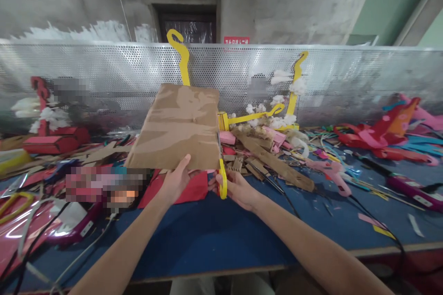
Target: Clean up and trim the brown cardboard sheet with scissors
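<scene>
A brown cardboard sheet (180, 124) is raised above the table, gripped at its lower edge by my left hand (175, 182) with the thumb on its face. My right hand (235, 189) has its fingers through the handles of yellow-handled scissors (223, 179). Their blades point upward at the sheet's right edge and are mostly hidden by it. Red sheet material (194, 189) lies on the table behind and below my hands.
Cardboard scraps (277, 161) and a pink glue gun (332, 173) with its cord lie to the right. Yellow hooked shapes (294, 83) stand by the perforated metal screen (138, 64). A red box-like piece (51, 140) sits at the left on the blue table (214, 244).
</scene>
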`<state>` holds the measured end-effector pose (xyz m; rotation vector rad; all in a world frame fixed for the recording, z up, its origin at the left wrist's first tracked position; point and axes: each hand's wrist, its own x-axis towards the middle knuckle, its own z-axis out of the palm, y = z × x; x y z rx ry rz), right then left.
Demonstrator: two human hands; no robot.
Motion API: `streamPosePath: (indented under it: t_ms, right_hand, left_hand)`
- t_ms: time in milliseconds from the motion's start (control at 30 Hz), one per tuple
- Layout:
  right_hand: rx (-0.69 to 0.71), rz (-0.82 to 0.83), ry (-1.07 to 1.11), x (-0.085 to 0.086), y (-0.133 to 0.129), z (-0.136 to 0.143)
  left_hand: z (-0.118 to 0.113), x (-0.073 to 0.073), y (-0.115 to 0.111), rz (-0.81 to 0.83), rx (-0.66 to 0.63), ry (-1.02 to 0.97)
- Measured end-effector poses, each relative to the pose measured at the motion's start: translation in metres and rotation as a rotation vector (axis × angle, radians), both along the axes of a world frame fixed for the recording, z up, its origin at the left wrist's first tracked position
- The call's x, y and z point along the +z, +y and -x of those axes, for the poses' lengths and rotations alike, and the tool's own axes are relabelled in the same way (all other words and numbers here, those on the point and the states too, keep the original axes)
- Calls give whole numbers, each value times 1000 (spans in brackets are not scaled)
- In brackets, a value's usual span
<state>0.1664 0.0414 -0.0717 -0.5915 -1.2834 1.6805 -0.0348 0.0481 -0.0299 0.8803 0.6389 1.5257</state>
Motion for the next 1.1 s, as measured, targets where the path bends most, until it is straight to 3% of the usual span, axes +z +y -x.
streamPosePath:
  t_ms: [167, 300, 433, 600, 867, 1100]
  right_hand:
    - [-51, -32, 1, -6, 8, 5]
    - [-131, -40, 21, -13, 16, 5]
    - [-106, -26, 36, -10, 15, 2]
    - [-112, -10, 59, -6, 10, 1]
    - [-147, -22, 60, -9, 14, 3]
    - [-143, -17, 20, -6, 9, -1]
  left_hand:
    - [12, 9, -2, 19, -81, -153]
    - [11, 8, -2, 48, -36, -125]
    - [5, 4, -2, 117, -19, -65]
    - [8, 4, -4, 142, -78, -152]
    - [15, 0, 0, 152, 121, -186]
    - [8, 7, -11, 119, 116, -132]
